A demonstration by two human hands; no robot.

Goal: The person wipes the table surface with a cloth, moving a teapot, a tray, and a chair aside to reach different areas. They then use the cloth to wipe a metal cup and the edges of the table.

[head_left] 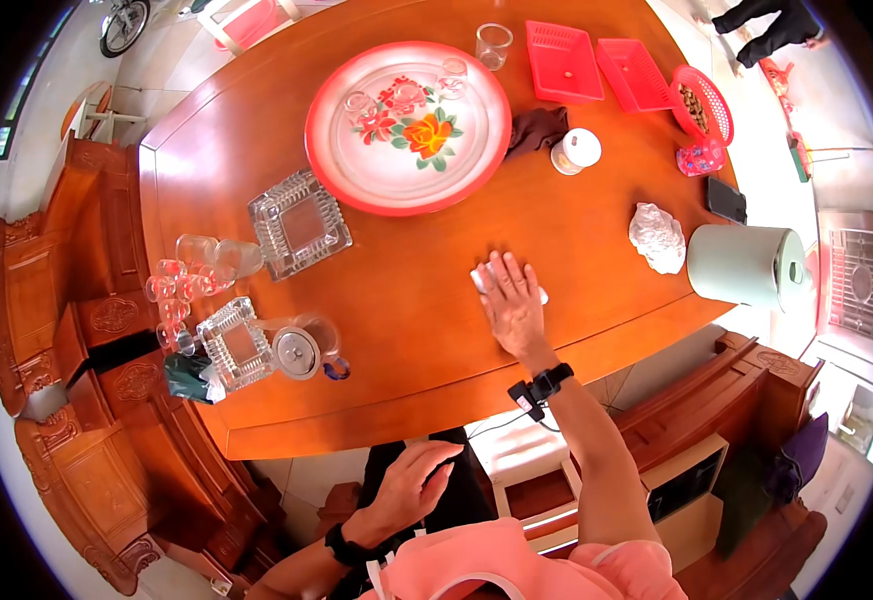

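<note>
Your right hand (512,302) presses flat, fingers spread, on a white cloth (483,279) on the polished wooden table (406,330), just below the round floral enamel tray (407,127). The wiping looks partly done; the area near the two square glass ashtrays (299,222) seems left. Your left hand (406,490) rests loosely curled, holding nothing, off the table.

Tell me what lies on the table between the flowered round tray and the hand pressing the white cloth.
In the head view, only bare wood lies between the flowered tray and the right hand on the white cloth.
</note>
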